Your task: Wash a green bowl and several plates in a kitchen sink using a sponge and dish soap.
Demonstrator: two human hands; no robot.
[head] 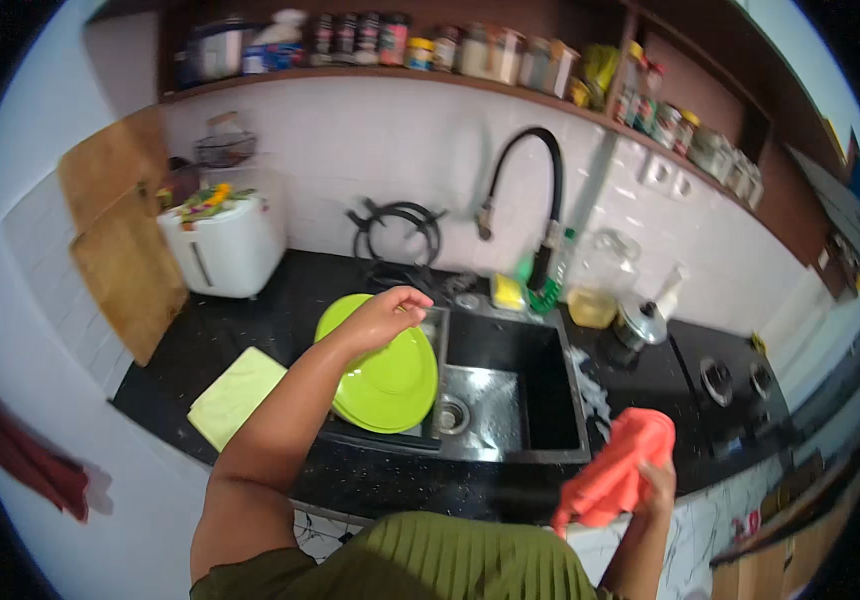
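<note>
My left hand point(389, 321) is over lime-green plates point(389, 382) at the left of the sink. Its fingers are curled, and I see nothing in them; whether they touch the plates cannot be made out. My right hand point(657, 487) grips a coral-red cloth point(617, 472), which hangs down in front of the counter's edge, right of the sink. The metal sink basin point(486, 409) between my hands has a drain and wet spots. A folded pale yellow cloth point(239, 394) lies on the black counter, partly behind my left forearm.
A black flexible faucet point(550, 172) arches behind the basin. Beside it are a yellow sponge point(507, 291) and a green bottle point(550, 292). White suds point(591, 390) lie right of the sink, near a metal pot point(640, 322). Wooden boards point(126, 262) lean at left.
</note>
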